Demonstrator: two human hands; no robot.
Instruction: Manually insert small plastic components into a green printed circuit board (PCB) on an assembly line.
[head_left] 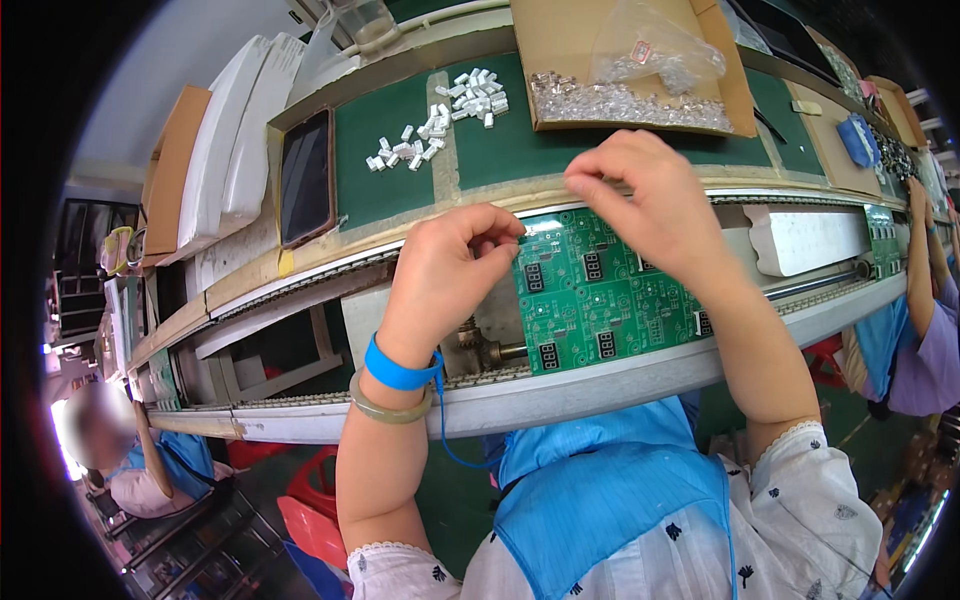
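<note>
A green circuit board (575, 300) with several black digit displays lies across the conveyor rails in front of me. My left hand (450, 260) is at the board's far left corner, thumb and forefinger pinched together. Whether a small part sits between those fingertips is too small to tell. Over the board's far edge hovers my right hand (645, 200), its thumb and fingers also drawn into a pinch. What it holds, if anything, cannot be made out. A blue wrist strap (398, 366) with a cord and a pale bangle (388, 407) circle my left wrist.
Behind the rail, a cardboard box (555, 45) holds many small clear parts (620, 97) and a plastic bag (660, 50). Small white connectors (480, 95) lie on the green bench, beside a dark tablet-like device (307, 178). Co-workers sit left and right along the line.
</note>
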